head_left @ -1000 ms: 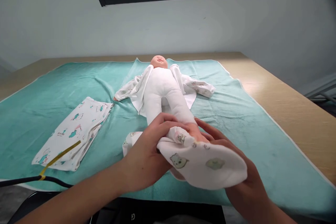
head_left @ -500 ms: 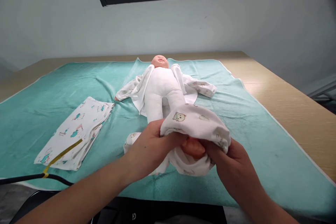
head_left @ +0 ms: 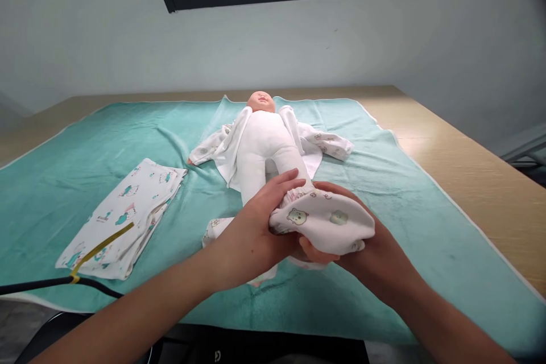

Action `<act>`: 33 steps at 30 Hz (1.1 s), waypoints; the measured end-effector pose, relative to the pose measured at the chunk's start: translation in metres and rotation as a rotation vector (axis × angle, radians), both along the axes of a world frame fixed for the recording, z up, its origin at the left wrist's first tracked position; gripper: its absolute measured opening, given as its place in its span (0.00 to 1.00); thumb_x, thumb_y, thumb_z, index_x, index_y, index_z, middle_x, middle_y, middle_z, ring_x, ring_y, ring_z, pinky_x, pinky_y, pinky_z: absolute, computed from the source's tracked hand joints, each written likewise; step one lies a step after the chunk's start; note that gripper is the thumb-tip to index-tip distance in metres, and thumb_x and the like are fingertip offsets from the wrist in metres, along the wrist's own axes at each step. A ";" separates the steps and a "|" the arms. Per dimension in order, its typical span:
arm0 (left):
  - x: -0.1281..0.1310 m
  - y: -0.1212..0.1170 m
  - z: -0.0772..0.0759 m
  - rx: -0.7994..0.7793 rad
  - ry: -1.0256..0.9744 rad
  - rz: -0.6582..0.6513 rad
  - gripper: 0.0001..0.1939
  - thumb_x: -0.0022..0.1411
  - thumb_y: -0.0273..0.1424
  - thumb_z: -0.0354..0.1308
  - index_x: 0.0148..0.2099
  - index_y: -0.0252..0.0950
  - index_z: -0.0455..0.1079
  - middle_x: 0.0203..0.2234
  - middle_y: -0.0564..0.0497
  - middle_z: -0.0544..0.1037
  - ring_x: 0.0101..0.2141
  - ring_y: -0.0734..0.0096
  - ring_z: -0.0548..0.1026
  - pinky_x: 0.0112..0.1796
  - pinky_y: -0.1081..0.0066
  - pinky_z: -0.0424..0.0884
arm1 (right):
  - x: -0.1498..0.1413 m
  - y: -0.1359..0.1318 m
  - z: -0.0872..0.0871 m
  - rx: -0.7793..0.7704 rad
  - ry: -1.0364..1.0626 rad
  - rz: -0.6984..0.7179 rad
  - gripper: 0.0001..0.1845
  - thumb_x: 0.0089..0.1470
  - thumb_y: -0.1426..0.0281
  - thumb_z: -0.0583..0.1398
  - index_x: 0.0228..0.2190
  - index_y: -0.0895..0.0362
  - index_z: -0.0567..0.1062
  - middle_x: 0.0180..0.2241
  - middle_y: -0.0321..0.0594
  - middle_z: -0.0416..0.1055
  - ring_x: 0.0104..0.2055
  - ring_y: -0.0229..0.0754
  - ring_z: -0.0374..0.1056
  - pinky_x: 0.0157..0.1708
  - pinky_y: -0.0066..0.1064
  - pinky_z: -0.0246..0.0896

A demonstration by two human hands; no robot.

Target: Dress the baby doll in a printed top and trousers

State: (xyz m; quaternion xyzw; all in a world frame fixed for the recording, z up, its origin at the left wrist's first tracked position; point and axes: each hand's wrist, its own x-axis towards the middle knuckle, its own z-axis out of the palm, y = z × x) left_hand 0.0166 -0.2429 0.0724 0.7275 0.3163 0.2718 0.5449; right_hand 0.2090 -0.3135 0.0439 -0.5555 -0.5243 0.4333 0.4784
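Observation:
A baby doll (head_left: pixel 268 133) with a white cloth body lies on its back, its head at the far end, in an open printed shirt (head_left: pixel 333 143). My left hand (head_left: pixel 256 230) is wrapped around the inner side of the doll's nearer-right leg, gripping bear-printed baby pants (head_left: pixel 326 219). Closed on the outer side of the same bunched pant leg is my right hand (head_left: pixel 377 247), its fingers partly hidden behind the cloth. The doll's bare foot (head_left: pixel 316 251) pokes out below the fabric between both hands. Another part of the pants lies at the left foot, partly behind my left wrist.
A teal towel (head_left: pixel 426 250) covers most of the wooden table (head_left: pixel 430 119). To the left lies a folded printed cloth (head_left: pixel 123 210). A black cable (head_left: pixel 38 284) with a yellow tie (head_left: pixel 102 245) crosses the lower left. Wall and window frame stand behind.
Both hands have shifted up the doll's leg, taking the pant leg with them. The gathered opening has turned over, and the cloth now drapes above the foot.

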 end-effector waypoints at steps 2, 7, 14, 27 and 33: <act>0.002 0.000 -0.004 0.042 0.032 0.021 0.30 0.58 0.28 0.63 0.62 0.44 0.64 0.66 0.50 0.60 0.65 0.57 0.59 0.62 0.62 0.59 | 0.002 0.004 0.001 0.000 -0.045 0.030 0.38 0.46 0.62 0.70 0.58 0.45 0.67 0.64 0.41 0.59 0.61 0.56 0.62 0.50 0.42 0.71; 0.006 0.004 -0.005 0.096 0.115 0.137 0.29 0.56 0.28 0.63 0.60 0.42 0.66 0.62 0.47 0.66 0.60 0.52 0.66 0.58 0.58 0.64 | 0.008 0.017 0.001 -0.027 -0.050 0.028 0.33 0.47 0.66 0.69 0.55 0.47 0.70 0.55 0.41 0.71 0.54 0.54 0.69 0.47 0.41 0.71; 0.009 0.014 0.006 0.015 0.107 0.125 0.24 0.54 0.25 0.59 0.55 0.41 0.70 0.45 0.51 0.79 0.44 0.59 0.77 0.43 0.66 0.72 | 0.014 0.042 -0.006 -0.130 0.103 0.007 0.23 0.47 0.74 0.64 0.47 0.52 0.75 0.40 0.38 0.77 0.40 0.47 0.72 0.36 0.36 0.69; 0.000 0.038 0.004 -0.039 0.103 0.189 0.14 0.60 0.31 0.56 0.49 0.38 0.73 0.44 0.51 0.80 0.44 0.60 0.76 0.42 0.67 0.71 | 0.029 0.081 -0.013 -0.196 0.292 0.284 0.25 0.45 0.75 0.64 0.48 0.54 0.76 0.35 0.36 0.75 0.36 0.42 0.69 0.35 0.32 0.65; -0.013 0.046 0.004 -0.345 -0.091 0.018 0.20 0.61 0.38 0.63 0.53 0.36 0.71 0.49 0.45 0.77 0.49 0.58 0.75 0.46 0.65 0.71 | 0.044 0.080 -0.029 -0.199 0.392 0.267 0.22 0.53 0.61 0.66 0.49 0.52 0.75 0.43 0.41 0.76 0.42 0.45 0.72 0.39 0.34 0.67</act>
